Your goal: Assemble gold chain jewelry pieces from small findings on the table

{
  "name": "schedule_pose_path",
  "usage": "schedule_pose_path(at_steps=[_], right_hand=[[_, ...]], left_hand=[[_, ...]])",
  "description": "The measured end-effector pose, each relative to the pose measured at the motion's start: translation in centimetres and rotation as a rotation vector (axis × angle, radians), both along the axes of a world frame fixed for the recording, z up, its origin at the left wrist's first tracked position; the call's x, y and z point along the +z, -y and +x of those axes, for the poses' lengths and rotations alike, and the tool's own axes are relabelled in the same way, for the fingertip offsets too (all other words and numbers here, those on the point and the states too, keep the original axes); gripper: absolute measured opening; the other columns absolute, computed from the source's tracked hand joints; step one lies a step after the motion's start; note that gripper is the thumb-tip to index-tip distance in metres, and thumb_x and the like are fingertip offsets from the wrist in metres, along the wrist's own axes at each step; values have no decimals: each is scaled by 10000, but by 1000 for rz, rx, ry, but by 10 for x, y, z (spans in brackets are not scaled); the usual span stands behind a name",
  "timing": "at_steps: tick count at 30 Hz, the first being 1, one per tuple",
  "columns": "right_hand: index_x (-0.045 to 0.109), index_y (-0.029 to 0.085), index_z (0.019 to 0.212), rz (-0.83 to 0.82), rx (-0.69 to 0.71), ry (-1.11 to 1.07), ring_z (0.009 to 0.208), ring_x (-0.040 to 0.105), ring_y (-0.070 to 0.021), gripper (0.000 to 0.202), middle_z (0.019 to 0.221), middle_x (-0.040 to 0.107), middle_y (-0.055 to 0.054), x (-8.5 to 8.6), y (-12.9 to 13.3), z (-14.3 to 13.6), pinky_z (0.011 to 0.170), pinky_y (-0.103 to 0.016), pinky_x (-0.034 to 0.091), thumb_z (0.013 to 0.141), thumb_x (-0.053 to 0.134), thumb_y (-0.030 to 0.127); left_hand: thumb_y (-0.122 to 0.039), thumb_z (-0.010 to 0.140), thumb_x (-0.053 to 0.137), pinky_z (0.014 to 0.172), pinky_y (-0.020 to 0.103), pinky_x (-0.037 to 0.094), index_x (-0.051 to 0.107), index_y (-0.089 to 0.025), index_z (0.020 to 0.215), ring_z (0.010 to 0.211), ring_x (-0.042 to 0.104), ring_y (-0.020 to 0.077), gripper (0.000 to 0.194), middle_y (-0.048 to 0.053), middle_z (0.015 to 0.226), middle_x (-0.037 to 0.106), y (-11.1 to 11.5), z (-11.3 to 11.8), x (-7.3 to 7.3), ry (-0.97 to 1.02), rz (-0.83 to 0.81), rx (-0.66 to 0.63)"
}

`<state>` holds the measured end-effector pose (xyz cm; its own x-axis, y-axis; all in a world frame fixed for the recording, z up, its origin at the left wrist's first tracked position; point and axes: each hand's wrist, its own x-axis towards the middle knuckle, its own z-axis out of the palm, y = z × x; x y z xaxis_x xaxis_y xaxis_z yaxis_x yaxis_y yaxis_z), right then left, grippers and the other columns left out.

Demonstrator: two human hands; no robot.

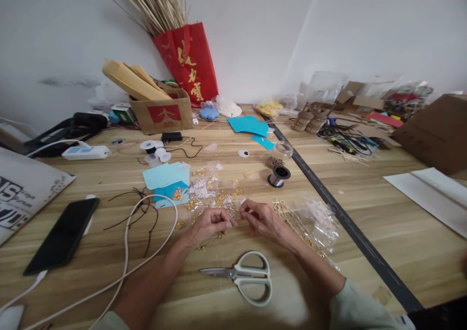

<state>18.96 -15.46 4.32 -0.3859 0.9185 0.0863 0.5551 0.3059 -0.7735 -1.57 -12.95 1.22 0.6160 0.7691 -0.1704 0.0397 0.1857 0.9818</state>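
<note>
1. Head cam live, and I had both hands in view over the table (368,189), mid-way btwn its L and R edges, nearer the near edge!
2. L hand (209,225): fingers curled, tips drawn in close to the thumb; couldn't tell on my feed if anything tiny was pinched.
3. R hand (266,221): thumb & index nearly meeting, facing the L, small gap btwn the two; again I couldn't tell what, if anything, it gripped.
4. Gold beads (226,197) lay just past the fingertips, far-edge side, w/ silvery bits (202,189) beside 'em, toward the far L corner.
5. Short gold chain (207,243) sat just below L hand, near-edge side; longer chain (301,230) ran alongside R forearm, slanting toward the near R corner.
6. Scissors (233,273) lay flat closer to the near edge, blades pointing at the L edge.
7. Wire spool (279,174) stood beyond R hand, far-edge side.
8. Phone (62,235) lay toward the L edge; red bag (197,62) stood at the far edge.
</note>
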Motion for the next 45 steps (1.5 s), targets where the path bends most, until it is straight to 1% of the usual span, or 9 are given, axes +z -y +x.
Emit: schedule_pose_path(at_steps=[5, 8, 11, 14, 16, 21, 28, 37, 45], right_hand=[[590, 168, 842, 117, -21, 168, 536, 522, -99, 94, 619, 586, 21, -15, -5, 5, 551, -191, 359, 875, 506, 141], [614, 171, 933, 159, -20, 268, 662, 606, -137, 119, 792, 660, -36, -17, -3, 6, 612, -218, 412, 875, 515, 139], [573, 183, 1113, 222, -25, 206, 860, 648, -175, 275, 1057, 651, -95, -15, 3, 0, 731, -263, 472, 863, 499, 96], [501, 199, 1240, 227, 36, 73, 998, 631, -185, 419, 1203, 601, -115, -18, 8, -10, 812, -292, 493, 849, 467, 52], [490, 195, 1249, 181, 63, 9, 959, 642, -180, 381, 1172, 619, -121, -25, 9, -16, 764, -282, 510, 881, 474, 100], [527, 174, 1133, 92, 36, -70, 757, 650, -151, 223, 875, 691, -61, -39, 6, -22, 697, -262, 508, 910, 509, 177], [573, 170, 927, 88, -12, -92, 678, 593, -120, 61, 773, 655, -16, -38, 5, -22, 635, -217, 453, 904, 519, 187], [621, 170, 840, 146, -4, -61, 755, 589, -136, 118, 821, 623, -35, -41, 3, -21, 695, -235, 451, 896, 521, 142], [585, 177, 850, 226, 6, -105, 770, 565, -145, 109, 827, 577, -37, -46, 3, -21, 702, -251, 457, 915, 498, 171]], left_hand=[[-335, 679, 716, 531, 217, 420, 635, -108, 693, 531, 544, 94, 241, 36, 655, 652, 0, 2, -4, -74, 14, 43], [-337, 671, 718, 529, 223, 426, 626, -107, 679, 521, 546, 96, 248, 41, 652, 655, -1, 2, -8, -75, 20, 64], [-337, 669, 716, 522, 220, 425, 628, -108, 672, 518, 546, 96, 245, 35, 638, 648, -1, 2, -13, -59, 23, 73], [-323, 671, 718, 514, 212, 414, 624, -117, 662, 513, 540, 95, 227, 7, 581, 608, -1, 2, -15, -41, 24, 69], [-318, 670, 722, 519, 214, 415, 616, -121, 662, 516, 542, 97, 224, -4, 568, 593, -1, 2, -15, -35, 20, 76], [-355, 680, 725, 580, 242, 457, 606, -124, 676, 566, 579, 112, 260, 23, 645, 638, 0, 1, -14, -20, 0, 75], [-361, 704, 714, 585, 237, 452, 609, -126, 679, 574, 571, 112, 258, 0, 599, 611, -3, 1, -10, -30, 52, 111], [-415, 706, 723, 592, 255, 494, 611, -125, 704, 573, 612, 129, 312, 20, 596, 654, -4, 1, -10, -44, 51, 127], [-441, 684, 733, 582, 264, 514, 606, -128, 699, 565, 629, 139, 337, 14, 583, 652, -6, -1, -12, -57, 50, 159]])
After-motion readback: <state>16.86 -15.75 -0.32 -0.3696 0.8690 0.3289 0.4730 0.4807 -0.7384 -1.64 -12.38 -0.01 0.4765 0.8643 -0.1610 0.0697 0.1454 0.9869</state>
